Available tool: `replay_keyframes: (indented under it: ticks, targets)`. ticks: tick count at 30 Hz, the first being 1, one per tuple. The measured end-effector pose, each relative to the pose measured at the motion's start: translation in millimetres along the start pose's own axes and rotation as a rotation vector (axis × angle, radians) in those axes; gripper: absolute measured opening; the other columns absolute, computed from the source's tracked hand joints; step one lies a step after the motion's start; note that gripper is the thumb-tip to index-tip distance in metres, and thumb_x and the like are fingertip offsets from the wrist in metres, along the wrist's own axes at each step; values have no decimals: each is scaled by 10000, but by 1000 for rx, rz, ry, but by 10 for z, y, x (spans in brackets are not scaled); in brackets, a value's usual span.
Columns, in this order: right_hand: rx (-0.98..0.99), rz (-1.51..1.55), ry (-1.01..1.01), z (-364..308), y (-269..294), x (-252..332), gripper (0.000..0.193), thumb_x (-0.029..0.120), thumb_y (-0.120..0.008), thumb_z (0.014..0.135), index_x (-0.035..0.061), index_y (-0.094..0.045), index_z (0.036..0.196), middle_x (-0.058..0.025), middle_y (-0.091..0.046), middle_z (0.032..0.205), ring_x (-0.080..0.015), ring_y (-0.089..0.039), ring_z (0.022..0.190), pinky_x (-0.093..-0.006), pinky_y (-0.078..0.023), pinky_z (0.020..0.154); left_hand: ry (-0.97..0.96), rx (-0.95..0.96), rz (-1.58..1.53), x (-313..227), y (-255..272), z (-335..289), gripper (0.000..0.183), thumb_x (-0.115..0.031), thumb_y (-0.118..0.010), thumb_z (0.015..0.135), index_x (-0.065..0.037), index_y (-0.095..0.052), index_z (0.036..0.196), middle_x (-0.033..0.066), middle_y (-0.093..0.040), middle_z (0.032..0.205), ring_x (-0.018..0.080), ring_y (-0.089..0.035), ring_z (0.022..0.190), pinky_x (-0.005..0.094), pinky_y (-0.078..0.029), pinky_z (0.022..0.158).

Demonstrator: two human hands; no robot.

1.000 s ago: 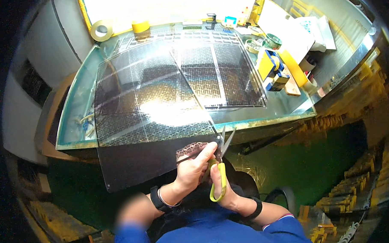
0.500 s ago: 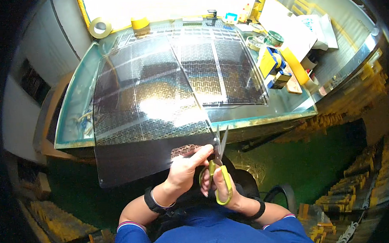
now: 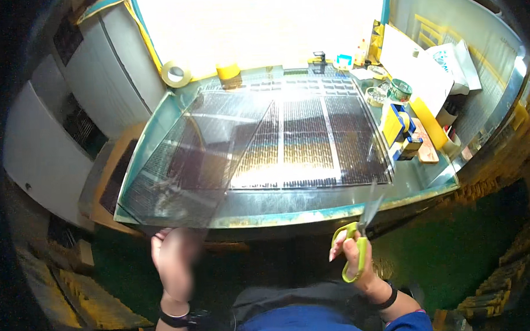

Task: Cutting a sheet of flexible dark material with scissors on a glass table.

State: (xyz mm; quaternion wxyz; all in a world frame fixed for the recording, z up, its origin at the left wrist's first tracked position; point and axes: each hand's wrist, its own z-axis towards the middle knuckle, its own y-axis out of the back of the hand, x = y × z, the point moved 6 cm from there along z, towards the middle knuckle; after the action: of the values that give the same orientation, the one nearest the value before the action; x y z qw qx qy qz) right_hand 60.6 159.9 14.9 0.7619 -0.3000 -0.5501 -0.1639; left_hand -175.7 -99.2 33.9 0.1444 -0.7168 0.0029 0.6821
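Observation:
A dark, see-through film sheet (image 3: 202, 162) lies slantwise over the left of the glass-topped table (image 3: 313, 204), its near end reaching past the front edge. My left hand (image 3: 174, 268) is closed at that near end, partly blurred; the grip itself is hard to see. Under and beside the sheet, a second patterned film (image 3: 305, 143) rests flat on the glass. My right hand (image 3: 359, 261) grips scissors (image 3: 362, 227) by their yellow-green handles, fingers through the loops. Their blades point up and away in front of the table edge, slightly blurred and clear of the film.
A tape roll (image 3: 176, 74) and a yellow roll (image 3: 228, 70) stand along the back edge below a bright panel (image 3: 260, 25). On the right are a blue-and-yellow tape dispenser (image 3: 399, 131), a green tape roll (image 3: 399, 91) and a wooden block (image 3: 426, 142). White cabinets (image 3: 48, 138) flank the left side.
My left hand has moved left, and the film sheet has swung left with it. My right hand has drawn the scissors away to the right. The whole view has shifted.

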Motion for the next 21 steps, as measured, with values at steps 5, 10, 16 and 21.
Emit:
replay_keyframes:
  ticks: [5, 10, 16, 21]
  targets:
    - [108, -151, -80, -7, -139, -27, 241, 260, -517, 852, 32, -452, 809, -23, -462, 661, -85, -471, 569, -225, -402, 521, -203, -31, 139, -356, 234, 296, 293, -159, -392, 900, -116, -357, 1188, 66, -591, 919, 116, -598, 639, 199, -477, 436]
    - [47, -197, -88, -61, 12, -25, 248, 273, -530, 846, 41, -462, 789, -18, -462, 604, -81, -466, 548, -235, -395, 500, -135, -31, 31, -261, 802, 714, 307, -183, -414, 899, -145, -401, 1204, 72, -598, 947, 91, -591, 654, 149, -435, 407]
    - [-174, -400, 110, -59, 285, 237, 251, 247, -586, 805, 43, -466, 722, -26, -466, 585, -91, -455, 507, -239, -385, 479, -3, 358, -14, -200, 475, 909, 308, -119, -411, 894, -85, -397, 1199, 41, -561, 983, 64, -570, 676, 136, -434, 402]
    - [-400, -614, 405, 61, 158, 710, 205, 84, -683, 694, 49, -482, 699, -54, -541, 613, -158, -509, 495, -275, -411, 474, 95, 428, 177, -337, -193, 899, 366, -166, -422, 883, -51, -370, 1226, 53, -566, 876, 77, -549, 599, 152, -378, 373]
